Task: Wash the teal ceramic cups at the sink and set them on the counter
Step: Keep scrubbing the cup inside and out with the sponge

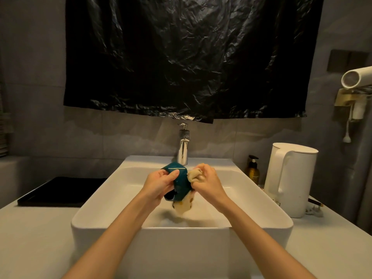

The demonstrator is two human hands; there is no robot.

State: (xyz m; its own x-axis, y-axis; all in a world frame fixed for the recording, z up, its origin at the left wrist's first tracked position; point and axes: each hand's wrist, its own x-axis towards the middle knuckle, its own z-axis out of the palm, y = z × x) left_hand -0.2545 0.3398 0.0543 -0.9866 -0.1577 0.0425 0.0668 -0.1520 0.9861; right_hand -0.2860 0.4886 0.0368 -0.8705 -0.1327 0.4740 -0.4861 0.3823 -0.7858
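Over the sink [96, 200], the left hand [159, 183] has its fingers clamped round the tilted teal cup [180, 183]; the right hand [209, 181] pinches a cloth [194, 175] against it. Wet glaze could slip and chip on the basin

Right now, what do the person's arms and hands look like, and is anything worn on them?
Both forearms are bare up to the picture's bottom edge: no sleeves show. The left hand and the right hand wear no gloves. I see no watch, bracelet or ring.

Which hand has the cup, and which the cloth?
The left hand grips the teal cup over the sink; the right hand bunches the cream cloth.
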